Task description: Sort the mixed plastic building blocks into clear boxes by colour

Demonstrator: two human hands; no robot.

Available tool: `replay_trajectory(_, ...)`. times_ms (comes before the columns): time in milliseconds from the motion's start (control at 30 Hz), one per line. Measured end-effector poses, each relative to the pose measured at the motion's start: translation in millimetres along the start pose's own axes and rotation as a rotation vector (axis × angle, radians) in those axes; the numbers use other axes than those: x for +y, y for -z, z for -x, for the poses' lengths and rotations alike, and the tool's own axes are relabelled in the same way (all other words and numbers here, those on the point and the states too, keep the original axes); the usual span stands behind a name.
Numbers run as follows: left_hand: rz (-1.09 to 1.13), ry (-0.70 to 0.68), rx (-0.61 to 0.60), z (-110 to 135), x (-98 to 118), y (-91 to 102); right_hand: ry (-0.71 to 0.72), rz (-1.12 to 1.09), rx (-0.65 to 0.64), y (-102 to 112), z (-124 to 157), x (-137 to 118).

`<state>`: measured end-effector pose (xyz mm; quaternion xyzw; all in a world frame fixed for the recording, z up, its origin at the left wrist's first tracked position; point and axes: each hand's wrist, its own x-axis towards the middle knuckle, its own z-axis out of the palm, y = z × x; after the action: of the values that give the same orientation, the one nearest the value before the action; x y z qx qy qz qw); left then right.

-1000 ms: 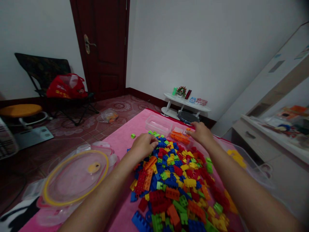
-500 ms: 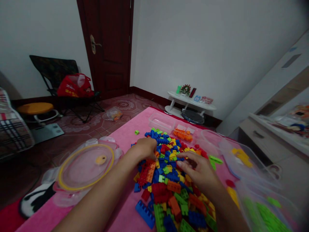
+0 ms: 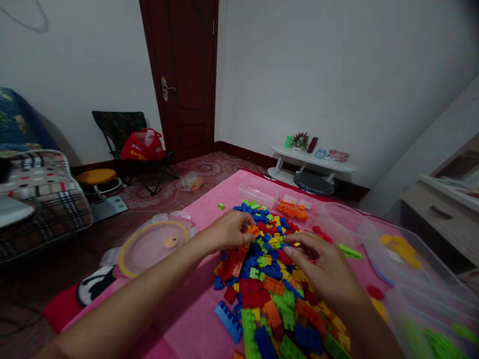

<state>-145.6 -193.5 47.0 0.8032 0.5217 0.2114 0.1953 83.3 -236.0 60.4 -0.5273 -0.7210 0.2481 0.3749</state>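
Over a pile of toy building bricks [image 3: 273, 271] in red, blue, yellow, green and orange, my left hand [image 3: 232, 230] pinches an orange brick [image 3: 254, 231] between thumb and fingers. To its right, my right hand [image 3: 326, 259] hovers at the pile's right side, thumb and fingers apart with nothing visible between them. Below the left hand lie long red and orange bricks [image 3: 236, 262]. A blue studded brick [image 3: 228, 320] rests at the near left edge of the pile.
The pink cloth [image 3: 187, 304] covers the table. A clear box [image 3: 258, 191] and a compartment with orange bricks [image 3: 293, 211] stand at the far side. Clear containers [image 3: 430, 269] line the right. A round yellow-rimmed lid [image 3: 149, 249] lies left; one green brick [image 3: 221, 206] sits apart.
The camera has turned left, so the room and table appear shifted right. My left hand has lifted slightly, and the orange brick in its fingers now shows. My right hand stays open over the pile.
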Motion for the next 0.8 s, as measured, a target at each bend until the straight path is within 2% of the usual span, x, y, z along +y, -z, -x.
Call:
replay_trajectory(100, -0.133, 0.024, 0.010, 29.7, -2.9, -14.0, 0.032, 0.050, -0.010, 6.4, 1.8, -2.5)
replay_trajectory(233, -0.194, 0.042, -0.047, 57.3, -2.0, -31.7, 0.056, 0.126, -0.096, 8.4, 5.1, -8.4)
replay_trajectory(467, -0.106, -0.042, 0.030, 63.8, 5.0, -44.2, 0.072, 0.212, -0.208, 0.2, 6.7, -10.6)
replay_trajectory(533, 0.047, -0.056, 0.090, 61.6, 1.0, -46.2, 0.061, 0.306, -0.280, 0.1, 7.5, -11.0)
replay_trajectory(600, 0.292, -0.015, 0.184, 57.3, -4.6, -46.9, 0.017, 0.426, -0.402, -1.9, 9.8, -10.7)
replay_trajectory(700, 0.730, 0.179, 0.269, 48.5, -10.6, -44.2, -0.056, 0.590, -0.545, -12.4, 15.3, -6.9)
replay_trajectory(800, 1.033, 0.413, 0.202, 41.6, -10.8, -39.3, -0.046, 0.684, -0.541, -26.9, 19.1, -0.3)
